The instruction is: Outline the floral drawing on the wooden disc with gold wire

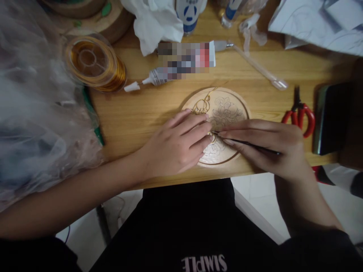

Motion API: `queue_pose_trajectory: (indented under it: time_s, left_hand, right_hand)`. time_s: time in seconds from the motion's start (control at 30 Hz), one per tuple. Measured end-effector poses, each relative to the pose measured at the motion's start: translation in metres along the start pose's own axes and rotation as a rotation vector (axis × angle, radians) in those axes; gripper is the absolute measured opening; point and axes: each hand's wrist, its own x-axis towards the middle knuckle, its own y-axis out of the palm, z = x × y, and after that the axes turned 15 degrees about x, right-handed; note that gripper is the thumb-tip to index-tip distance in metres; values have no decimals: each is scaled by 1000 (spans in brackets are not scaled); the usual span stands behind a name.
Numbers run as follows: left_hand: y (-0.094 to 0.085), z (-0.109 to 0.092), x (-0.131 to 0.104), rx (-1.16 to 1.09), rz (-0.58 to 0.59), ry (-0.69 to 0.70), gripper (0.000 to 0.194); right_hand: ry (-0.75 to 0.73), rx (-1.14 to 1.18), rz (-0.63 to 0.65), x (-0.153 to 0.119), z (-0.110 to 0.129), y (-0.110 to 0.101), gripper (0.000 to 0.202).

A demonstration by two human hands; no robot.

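Observation:
A round wooden disc [243, 106] with a raised rim lies near the table's front edge, a floral line drawing [227, 111] on its face. Gold wire [202, 105] curls over the upper left of the drawing, and another bit shows by my fingertips. My left hand [181, 141] rests palm down across the disc's left side, fingers stretched out and fingertips on its face; its thumb is hidden. In my right hand [266, 141] is a pair of thin black tweezers [255, 146], pinched between thumb and fingers. Their tips meet the wire beside my left fingertips.
A spool of gold wire [93, 62] stands at the left, beside crumpled clear plastic [36, 113]. Behind the disc lie a glue tube [181, 64], its white cap [132, 87] and a clear plastic stick [255, 66]. Red-handled pliers [299, 113] and a phone [331, 119] are at the right.

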Motion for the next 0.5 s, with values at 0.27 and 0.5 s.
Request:
queue_pose_trajectory:
  time_s: [0.27,0.5]
  left_hand:
    - [1,0,2,14,-13,5,20]
    - [1,0,3,56,-18,14,20]
  right_hand:
    - [11,-53,10,2,2,0,20]
    - [33,-124,-51,0,10,6,17]
